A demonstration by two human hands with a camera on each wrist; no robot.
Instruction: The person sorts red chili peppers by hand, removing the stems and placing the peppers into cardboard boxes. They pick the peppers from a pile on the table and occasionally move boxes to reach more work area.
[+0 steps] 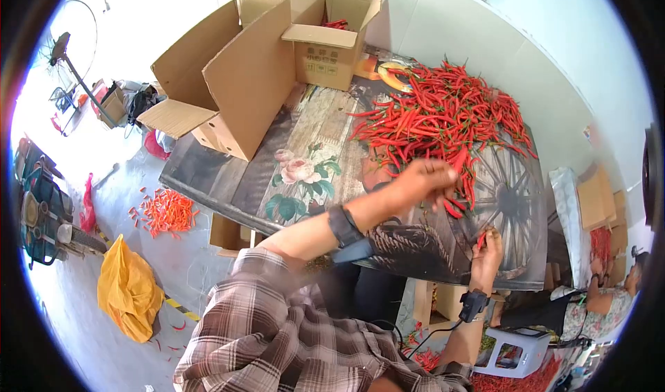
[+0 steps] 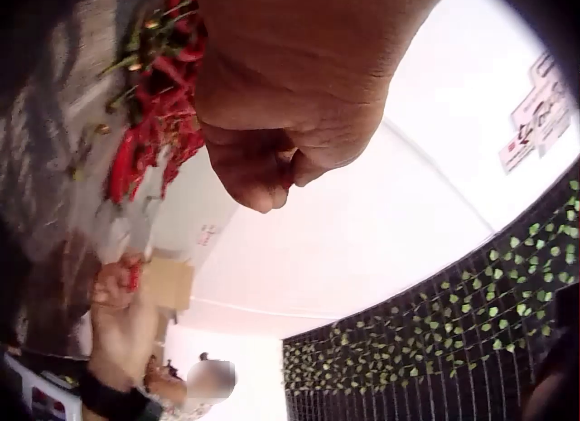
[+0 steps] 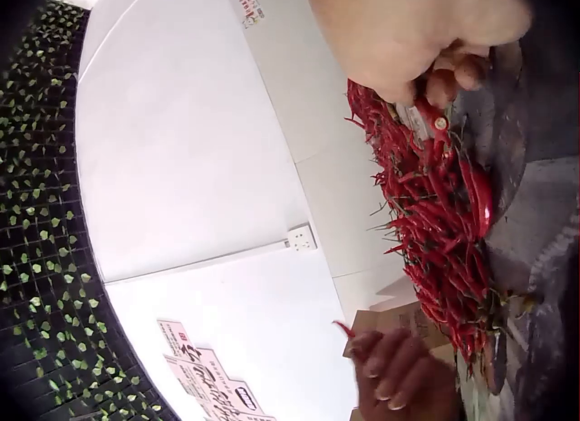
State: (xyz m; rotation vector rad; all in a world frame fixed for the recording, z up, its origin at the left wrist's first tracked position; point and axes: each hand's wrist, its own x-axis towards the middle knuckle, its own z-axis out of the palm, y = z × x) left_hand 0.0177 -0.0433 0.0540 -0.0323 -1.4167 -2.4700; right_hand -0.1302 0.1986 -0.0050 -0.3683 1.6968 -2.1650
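My left hand (image 1: 426, 183) is raised over the near edge of a pile of red chili peppers (image 1: 443, 108). It pinches a red chili, whose thin tip (image 3: 343, 329) sticks out from the fingers in the right wrist view. In the left wrist view the curled fingers of this hand (image 2: 263, 158) hide most of it. Lower and to the right, close to the table's front edge, my right hand (image 1: 489, 252) holds another red chili (image 1: 481, 240) between thumb and fingers. Its blunt, pale-centred end (image 3: 440, 124) shows in the right wrist view.
Two open cardboard boxes (image 1: 249, 80) stand at the table's back left, the farther one (image 1: 325, 63) with chilies inside. Orange-red pieces (image 1: 166, 212) and a yellow bag (image 1: 128, 288) lie on the floor. A white stool (image 1: 516, 354) and another person (image 1: 603, 309) are at right.
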